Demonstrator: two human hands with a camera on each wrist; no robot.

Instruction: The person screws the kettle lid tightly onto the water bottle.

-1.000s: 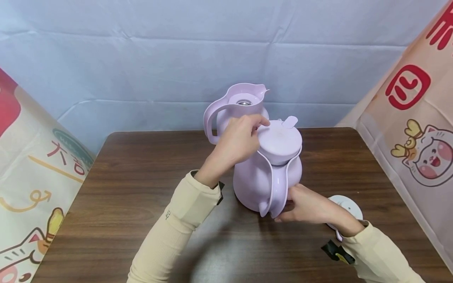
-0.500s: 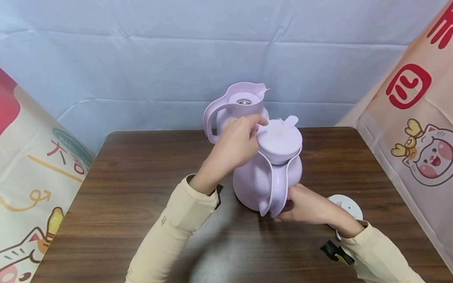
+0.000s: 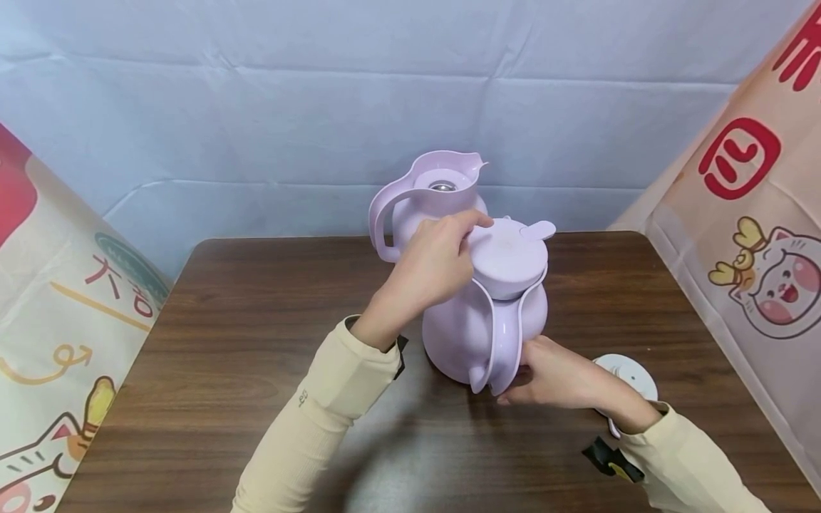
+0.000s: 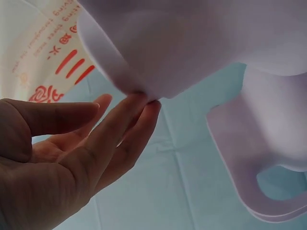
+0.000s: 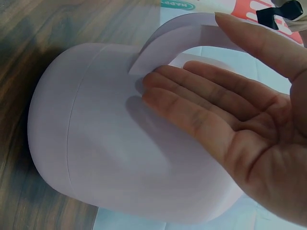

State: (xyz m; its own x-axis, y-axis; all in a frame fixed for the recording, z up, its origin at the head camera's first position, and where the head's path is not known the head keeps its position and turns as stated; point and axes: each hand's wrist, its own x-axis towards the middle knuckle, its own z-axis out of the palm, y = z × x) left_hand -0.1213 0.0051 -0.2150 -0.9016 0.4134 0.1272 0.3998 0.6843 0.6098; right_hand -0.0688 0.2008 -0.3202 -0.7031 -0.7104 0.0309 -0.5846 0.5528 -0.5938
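Note:
A lilac vacuum jug (image 3: 452, 338) stands upright on the table in the head view, its handle (image 3: 507, 342) towards me. On top sits a round lilac lid (image 3: 509, 249) with a small tab (image 3: 537, 230) pointing right. My left hand (image 3: 439, 256) touches the lid's left edge with its fingertips; in the left wrist view its thumb stands apart from the jug. Low beside the handle is my right hand (image 3: 558, 374). In the right wrist view its fingers (image 5: 201, 91) lie nearly straight against the jug body, with the thumb at the handle.
Behind and to the left stands a second lilac jug (image 3: 413, 221) with an uncovered mouth. A white round lid (image 3: 631, 374) lies on the brown table (image 3: 256, 342), partly behind my right wrist. A pale cloth (image 3: 288, 128) hangs behind, with printed banners at both sides.
The lid has turned clockwise, so its tab has swung from upper right to right. My left hand has shifted slightly right with it; the right hand has barely moved.

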